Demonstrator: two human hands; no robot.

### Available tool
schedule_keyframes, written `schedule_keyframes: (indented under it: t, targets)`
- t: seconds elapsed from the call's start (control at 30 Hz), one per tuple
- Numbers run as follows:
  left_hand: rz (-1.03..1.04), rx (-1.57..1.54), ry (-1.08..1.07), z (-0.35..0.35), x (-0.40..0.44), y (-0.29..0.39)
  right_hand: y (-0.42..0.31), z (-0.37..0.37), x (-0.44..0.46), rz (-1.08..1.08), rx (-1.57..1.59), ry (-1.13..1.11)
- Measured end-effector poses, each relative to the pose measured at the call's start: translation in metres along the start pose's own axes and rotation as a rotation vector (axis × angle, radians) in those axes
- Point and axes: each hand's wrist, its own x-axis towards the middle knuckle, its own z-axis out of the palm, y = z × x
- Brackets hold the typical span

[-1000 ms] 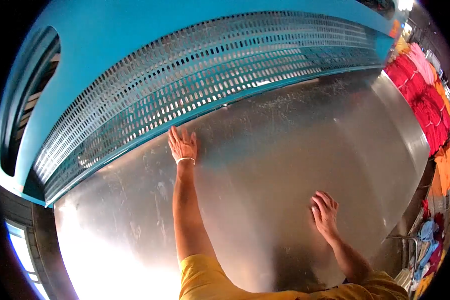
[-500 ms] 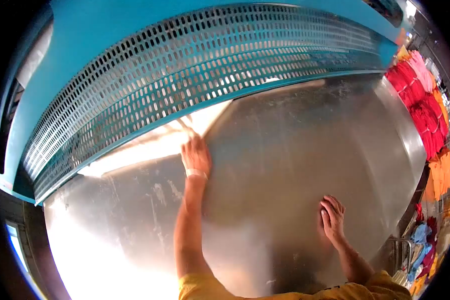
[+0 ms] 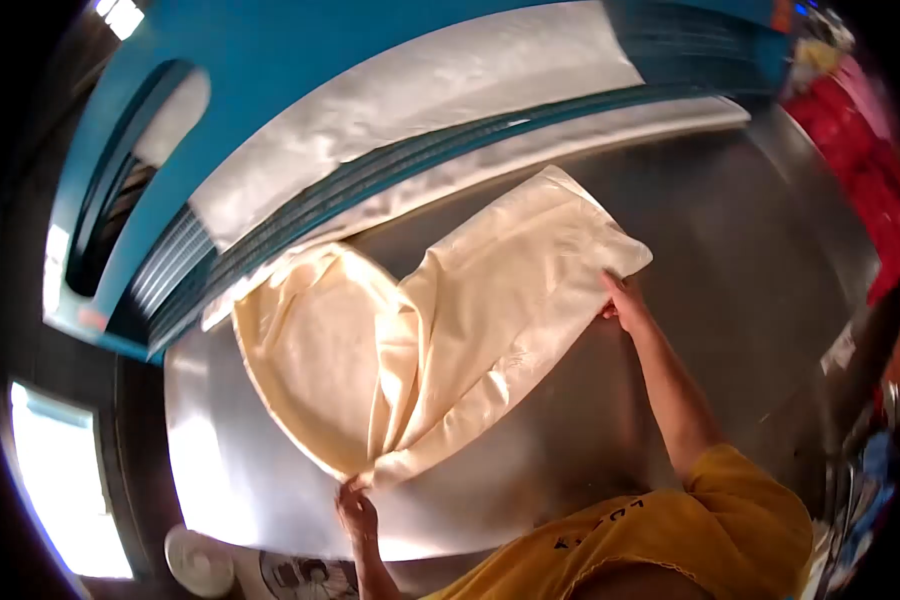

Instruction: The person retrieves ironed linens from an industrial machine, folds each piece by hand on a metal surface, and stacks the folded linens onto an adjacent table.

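A cream, shiny cloth (image 3: pixel 510 290) spreads over the metal table (image 3: pixel 740 330), partly folded and bunched into a loop at its left side. My left hand (image 3: pixel 357 510) pinches the cloth's near corner at the table's front edge. At the cloth's right edge, my right hand (image 3: pixel 620 300) is closed with the fabric between thumb and fingers. The cloth's far left part reaches up to a pale strip of fabric (image 3: pixel 490 172) along the foot of the blue machine.
A blue machine guard (image 3: pixel 270 50) arches across the far side, with a white cloth (image 3: pixel 420 85) over its perforated panel. Red fabric (image 3: pixel 850 180) is piled at the right. A bright window (image 3: pixel 70 480) and a round pale object (image 3: pixel 198 560) are at the lower left.
The cream cloth is now on the table, held in both hands, where bare metal showed. My left hand has come back toward the front edge; my right hand has moved farther out.
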Motion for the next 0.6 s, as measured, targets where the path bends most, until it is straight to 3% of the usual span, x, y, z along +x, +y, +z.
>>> schedule_keyframes:
  t: [0.07, 0.13, 0.17, 0.2, 0.23, 0.27, 0.33, 0.4, 0.43, 0.5, 0.57, 0.6]
  targets:
    - [0.074, -0.057, 0.157, -0.004, -0.001, 0.030, 0.016, -0.010, -0.004, -0.034, -0.106, -0.082]
    - [0.233, 0.235, 0.207, 0.023, 0.014, 0.052, 0.024, -0.027, -0.010, -0.156, 0.076, -0.074]
    - [0.048, 0.303, 0.070, 0.039, 0.015, 0.064, 0.026, -0.053, -0.016, -0.193, 0.109, -0.091]
    - [-0.129, 0.355, -0.062, 0.055, 0.016, 0.079, 0.022, -0.078, -0.019, -0.282, 0.063, 0.035]
    - [-0.019, 0.398, -0.014, 0.070, 0.015, 0.095, 0.019, -0.119, -0.014, -0.273, 0.024, 0.140]
    - [0.088, 0.448, 0.016, 0.084, 0.009, 0.109, 0.019, -0.158, -0.009, -0.383, 0.194, 0.149]
    - [0.211, 0.143, 0.042, 0.114, -0.019, 0.154, 0.022, -0.248, 0.009, -0.486, 0.459, 0.267]
    - [0.495, 0.126, 0.039, 0.121, -0.062, 0.233, 0.002, -0.311, -0.005, -0.671, -0.009, 0.321]
    - [0.494, 0.012, -0.084, 0.123, -0.083, 0.264, -0.009, -0.343, -0.013, -0.765, -0.223, 0.377]
    - [0.435, -0.146, -0.238, 0.132, -0.100, 0.283, -0.021, -0.321, 0.012, -0.748, -0.747, 0.825]
    - [0.325, -0.238, -0.291, 0.154, -0.084, 0.279, -0.016, -0.283, 0.026, -0.897, -1.092, 0.749]
    - [0.363, -0.288, -0.128, 0.157, -0.060, 0.275, 0.005, -0.260, 0.047, -1.055, -1.238, 0.647]
